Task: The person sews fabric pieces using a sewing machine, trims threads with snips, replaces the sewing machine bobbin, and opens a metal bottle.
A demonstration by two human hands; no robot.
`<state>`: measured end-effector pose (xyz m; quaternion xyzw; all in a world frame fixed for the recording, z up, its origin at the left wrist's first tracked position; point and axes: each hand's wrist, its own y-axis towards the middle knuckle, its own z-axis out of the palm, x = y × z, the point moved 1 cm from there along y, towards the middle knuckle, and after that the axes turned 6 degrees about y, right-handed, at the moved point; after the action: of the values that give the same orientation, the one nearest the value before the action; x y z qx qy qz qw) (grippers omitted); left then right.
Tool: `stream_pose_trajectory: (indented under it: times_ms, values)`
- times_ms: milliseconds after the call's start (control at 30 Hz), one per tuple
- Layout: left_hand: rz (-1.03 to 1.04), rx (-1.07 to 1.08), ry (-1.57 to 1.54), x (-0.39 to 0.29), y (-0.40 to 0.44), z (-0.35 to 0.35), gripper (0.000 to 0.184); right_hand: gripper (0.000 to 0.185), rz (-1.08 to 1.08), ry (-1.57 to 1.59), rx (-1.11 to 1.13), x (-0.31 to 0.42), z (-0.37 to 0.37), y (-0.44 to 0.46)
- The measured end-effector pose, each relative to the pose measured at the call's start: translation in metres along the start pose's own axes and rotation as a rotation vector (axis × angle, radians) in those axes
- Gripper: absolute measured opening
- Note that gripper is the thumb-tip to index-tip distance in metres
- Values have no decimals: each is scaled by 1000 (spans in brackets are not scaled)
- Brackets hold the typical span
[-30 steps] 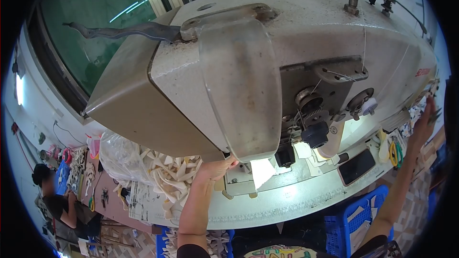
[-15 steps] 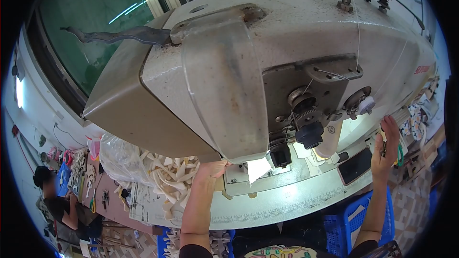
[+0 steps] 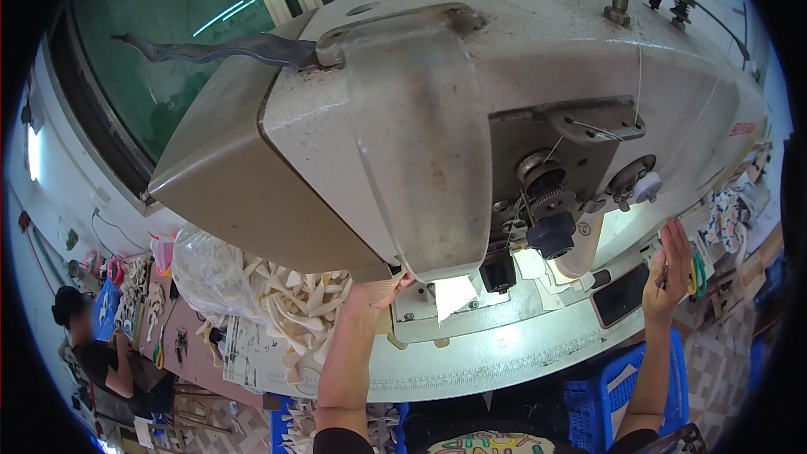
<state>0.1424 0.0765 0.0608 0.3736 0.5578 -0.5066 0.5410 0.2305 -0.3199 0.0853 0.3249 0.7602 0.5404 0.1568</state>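
Note:
A large beige sewing machine [image 3: 336, 134] fills the upper middle of the view. My left hand [image 3: 378, 292] is at the lower edge of the machine head, its fingertips partly hidden beneath it; what they hold cannot be made out. Just right of it a white piece [image 3: 455, 297] lies under the head on the lit bed. My right hand [image 3: 664, 276] is raised at the right, beside a dark phone [image 3: 620, 296], fingers curled round a small dark item too small to name. Green-handled scissors [image 3: 698, 274] lie just beyond it.
Cream fabric pieces [image 3: 307, 307] are heaped left of my left arm, beside a clear plastic bag [image 3: 210, 273]. Blue baskets [image 3: 677, 387] stand below the table edge [image 3: 471, 387]. Another person [image 3: 105, 361] is at a table at the far left.
My right hand has come down from the far right edge to beside the phone. My left hand stays at the machine head. The view has shifted slightly.

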Motion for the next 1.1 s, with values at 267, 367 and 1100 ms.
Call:
stream_pose_trajectory:
  times_ms: [267, 367, 1100]
  values:
    - [-21, 39, 27, -15, -7, 10, 29, 27, 14, 2, -10, 2, 0, 0]
    - [-53, 42, 35, -23, -12, 15, 23, 27, 36, 16, -12, 4, 0, -1]
    - [-23, 159, 80, -25, -10, 5, 6, 26, 57, 38, -22, 6, -2, 1]
